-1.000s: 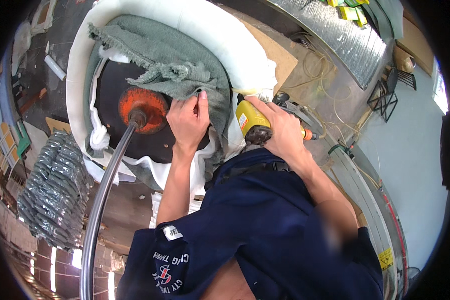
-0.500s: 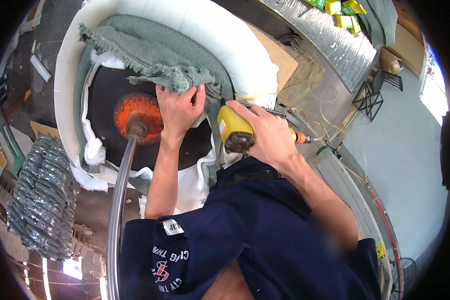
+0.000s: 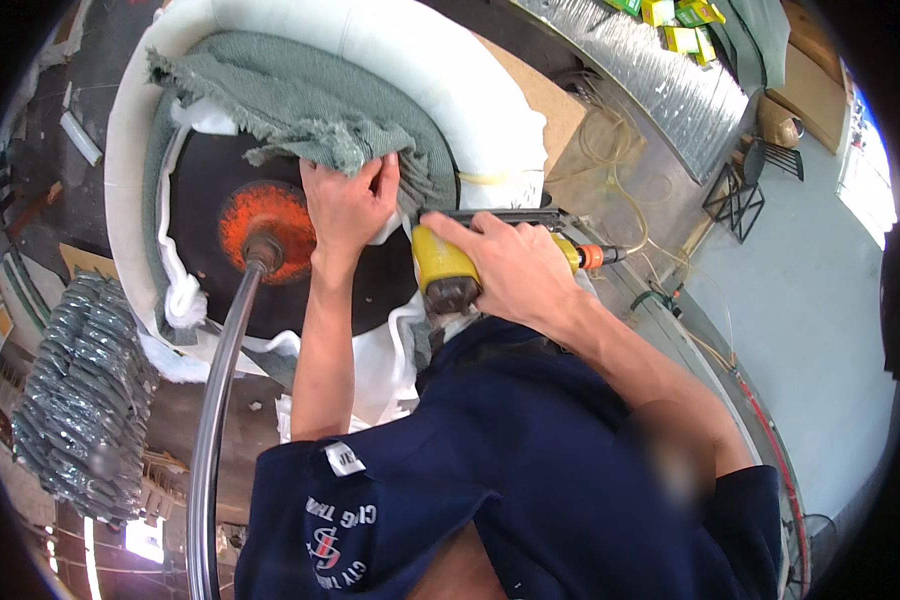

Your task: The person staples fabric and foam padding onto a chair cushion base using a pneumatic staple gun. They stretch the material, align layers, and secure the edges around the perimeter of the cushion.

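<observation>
A round upholstered seat frame with a white padded rim (image 3: pixel 440 60) lies in front of me, its dark underside (image 3: pixel 200 185) facing up. Frayed grey-green fabric (image 3: pixel 300 85) is folded over inside the rim. My left hand (image 3: pixel 350 205) is closed on the gathered edge of that fabric, thumb and fingers pinching it. My right hand (image 3: pixel 520 265) grips a yellow pneumatic staple gun (image 3: pixel 444 265). Its nose points at the fabric just right of my left hand, and I cannot tell whether it touches. White batting (image 3: pixel 185 300) shows along the inner edge.
A shiny metal pole (image 3: pixel 220 400) rises beside my left arm from an orange round plate (image 3: pixel 260 225) on the underside. An air hose (image 3: pixel 635 225) trails from the gun. Plastic-wrapped grey bundles (image 3: pixel 80 400) stand at left; a foil-covered surface (image 3: pixel 660 90) holds yellow-green boxes (image 3: pixel 682 40).
The staple gun in my right hand has moved left, closer to my left hand, and its long dark magazine now shows. My left hand keeps its pinch on the fabric.
</observation>
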`<state>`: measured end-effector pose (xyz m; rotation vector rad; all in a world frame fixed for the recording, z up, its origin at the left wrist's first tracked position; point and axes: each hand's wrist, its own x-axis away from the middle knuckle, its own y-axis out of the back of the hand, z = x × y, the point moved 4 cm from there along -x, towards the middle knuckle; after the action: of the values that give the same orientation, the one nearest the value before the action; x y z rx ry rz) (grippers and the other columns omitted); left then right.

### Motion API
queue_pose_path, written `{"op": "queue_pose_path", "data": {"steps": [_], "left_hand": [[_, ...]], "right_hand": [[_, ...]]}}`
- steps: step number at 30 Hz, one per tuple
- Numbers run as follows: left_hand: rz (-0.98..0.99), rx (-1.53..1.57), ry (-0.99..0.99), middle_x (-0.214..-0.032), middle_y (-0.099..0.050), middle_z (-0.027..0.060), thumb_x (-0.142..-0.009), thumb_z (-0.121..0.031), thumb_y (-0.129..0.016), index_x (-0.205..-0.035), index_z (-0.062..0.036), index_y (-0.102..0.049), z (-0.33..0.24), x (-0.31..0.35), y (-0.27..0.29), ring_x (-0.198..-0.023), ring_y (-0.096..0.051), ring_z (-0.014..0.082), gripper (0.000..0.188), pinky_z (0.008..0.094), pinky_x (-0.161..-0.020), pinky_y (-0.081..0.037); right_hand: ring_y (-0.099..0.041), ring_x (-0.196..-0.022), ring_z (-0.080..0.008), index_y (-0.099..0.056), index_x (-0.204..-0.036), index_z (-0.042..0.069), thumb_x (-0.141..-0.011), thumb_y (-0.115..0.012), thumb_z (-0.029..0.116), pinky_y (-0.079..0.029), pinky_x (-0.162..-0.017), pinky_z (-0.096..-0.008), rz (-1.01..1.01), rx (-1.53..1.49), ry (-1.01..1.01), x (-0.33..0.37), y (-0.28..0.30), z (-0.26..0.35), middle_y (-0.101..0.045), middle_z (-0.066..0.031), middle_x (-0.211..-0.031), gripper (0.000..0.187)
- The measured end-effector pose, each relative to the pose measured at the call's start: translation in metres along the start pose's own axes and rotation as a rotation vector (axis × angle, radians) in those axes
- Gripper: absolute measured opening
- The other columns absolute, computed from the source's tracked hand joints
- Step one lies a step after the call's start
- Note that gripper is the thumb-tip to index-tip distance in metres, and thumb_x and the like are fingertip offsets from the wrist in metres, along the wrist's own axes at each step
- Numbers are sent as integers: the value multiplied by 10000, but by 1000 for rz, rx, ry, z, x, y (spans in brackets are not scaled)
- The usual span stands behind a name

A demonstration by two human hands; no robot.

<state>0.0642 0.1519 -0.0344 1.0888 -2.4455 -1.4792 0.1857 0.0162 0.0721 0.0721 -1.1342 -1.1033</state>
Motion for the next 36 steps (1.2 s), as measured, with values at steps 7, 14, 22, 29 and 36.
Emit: {"op": "queue_pose_path", "data": {"steps": [7, 14, 22, 29, 36], "left_hand": [[-76, -2, -58, -693, -661, 62, -882, -238, -722, -696, -112, -701, 1, -1, -6, -720, -617, 335, 226, 460, -764, -454], [-28, 59, 193, -607, -574, 120, -912, -306, -738, -681, -62, -616, 15, -10, -10, -646, -576, 309, 357, 426, -661, -440], [195, 752, 367, -923, -677, 133, -873, -111, -715, -1048, -45, -675, -226, 121, 29, -964, -674, 310, 192, 406, -863, -537], [142, 104, 244, -1579, -274, 267, -843, -257, -797, -1336, -69, -574, -182, 183, -74, -1418, -343, 466, 574, 504, -1148, -358], [60, -55, 208, -1580, -281, 284, -851, -466, -802, -1394, -99, -530, -161, 134, -32, -1379, -370, 457, 710, 518, -1122, -357]], "right_hand": [[-720, -740, -380, -553, -1398, 224, -741, -786, 151, -573, -650, -491, -68, 79, 29, -5, -6, 2, -683, -162, -933, 701], [-751, -842, -369, -634, -1289, 179, -760, -772, 157, -611, -687, -472, -214, 267, 219, -24, 15, -14, -720, -157, -958, 547], [-724, -753, -366, -520, -1449, 166, -895, -637, 165, -572, -643, -467, -285, 562, 379, -37, 21, -15, -666, -213, -1121, 566], [-732, -833, -360, -491, -1484, 381, -748, -784, 141, -592, -711, -464, -589, 487, 523, -63, 46, -34, -694, -106, -1049, 827], [-674, -1076, -414, -573, -1445, 271, -741, -721, 87, -545, -898, -482, -522, -220, 375, 15, 40, -100, -717, -189, -1161, 743]]}}
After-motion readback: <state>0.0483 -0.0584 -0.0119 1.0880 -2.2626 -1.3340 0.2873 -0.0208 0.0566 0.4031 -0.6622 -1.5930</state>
